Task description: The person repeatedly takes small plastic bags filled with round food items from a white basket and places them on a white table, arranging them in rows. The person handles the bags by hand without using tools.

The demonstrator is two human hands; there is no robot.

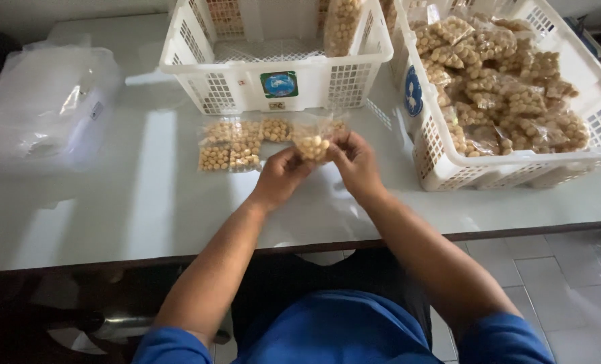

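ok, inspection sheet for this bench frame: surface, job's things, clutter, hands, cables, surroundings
surface: white table, streaked with light, dark front edge.
job's things: small clear packet of round tan snacks held above the table; more filled packets lying flat behind it.
clutter: right white basket heaped with filled packets; middle white basket mostly bare, one packet standing in it; stack of clear plastic bags at far left.
hands: left hand and right hand both pinch the held packet.
cables: nothing seen.
surroundings: pale tiled floor at lower right; blue clothing on the person.
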